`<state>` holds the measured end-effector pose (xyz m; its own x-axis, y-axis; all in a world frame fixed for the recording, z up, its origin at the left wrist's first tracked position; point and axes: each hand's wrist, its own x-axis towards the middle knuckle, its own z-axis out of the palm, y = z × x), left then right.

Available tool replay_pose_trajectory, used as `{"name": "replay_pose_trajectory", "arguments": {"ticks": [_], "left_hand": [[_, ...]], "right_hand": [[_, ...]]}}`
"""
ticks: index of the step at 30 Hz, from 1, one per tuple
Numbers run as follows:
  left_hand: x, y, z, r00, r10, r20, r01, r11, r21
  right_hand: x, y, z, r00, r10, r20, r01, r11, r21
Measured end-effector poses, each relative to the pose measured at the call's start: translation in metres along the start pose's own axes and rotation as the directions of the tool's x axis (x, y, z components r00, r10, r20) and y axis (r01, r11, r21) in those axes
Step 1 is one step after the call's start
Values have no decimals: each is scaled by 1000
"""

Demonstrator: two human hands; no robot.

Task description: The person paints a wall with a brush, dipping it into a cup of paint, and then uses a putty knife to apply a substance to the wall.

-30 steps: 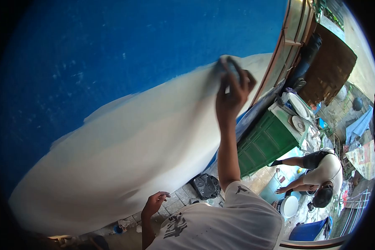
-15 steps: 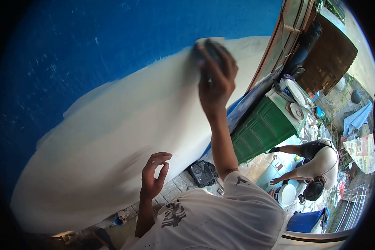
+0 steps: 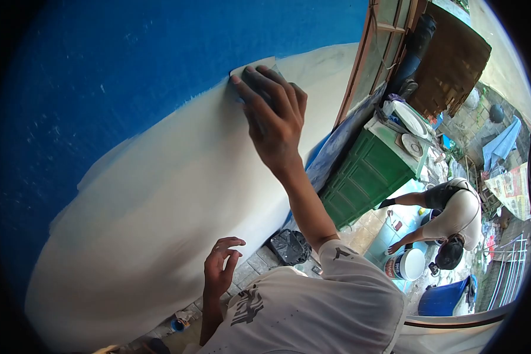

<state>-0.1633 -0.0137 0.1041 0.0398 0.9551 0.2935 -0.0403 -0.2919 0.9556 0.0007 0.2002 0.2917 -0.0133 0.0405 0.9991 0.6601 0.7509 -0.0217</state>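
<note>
My right hand [image 3: 273, 121] reaches up and presses a flat, pale rectangular piece [image 3: 252, 66] against the wall, fingers spread over its back. Most of the piece is hidden beneath the fingers. It lies where a white coated patch [image 3: 141, 218] meets the blue wall [image 3: 159, 53]. Lower down, my left hand [image 3: 221, 268] hangs in front of the white patch, loosely curved and open, with nothing in it. Its thumb and fingers are apart.
A green cabinet [image 3: 369, 174] stands right of the wall, near a window frame [image 3: 360, 59]. Another person [image 3: 454, 218] bends over by a white paint bucket [image 3: 412, 264]. A black plastic-lined container [image 3: 290, 246] sits on the paving, and a blue bin [image 3: 442, 300] stands lower right.
My right hand has slid left and slightly down along the edge of the white patch with the pale piece. My left hand has shifted slightly down. The view has turned a little.
</note>
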Motion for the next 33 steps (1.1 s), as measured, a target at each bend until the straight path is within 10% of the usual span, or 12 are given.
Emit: {"name": "replay_pose_trajectory", "arguments": {"ticks": [10, 21, 24, 33], "left_hand": [[-1, 4, -8, 999, 4, -39, -1, 998, 61], [-15, -3, -6, 997, -75, -7, 76, 988, 131], [-16, 2, -7, 996, -80, 36, 72, 982, 176], [-23, 1, -2, 992, -114, 60, 108, 990, 89]], "right_hand": [[10, 34, -7, 976, 195, -99, -198, 980, -19], [1, 5, -6, 999, 29, 27, -28, 999, -16], [2, 39, -7, 968, 239, -77, -242, 969, -43], [7, 8, -8, 997, 77, -10, -77, 997, -2]]}}
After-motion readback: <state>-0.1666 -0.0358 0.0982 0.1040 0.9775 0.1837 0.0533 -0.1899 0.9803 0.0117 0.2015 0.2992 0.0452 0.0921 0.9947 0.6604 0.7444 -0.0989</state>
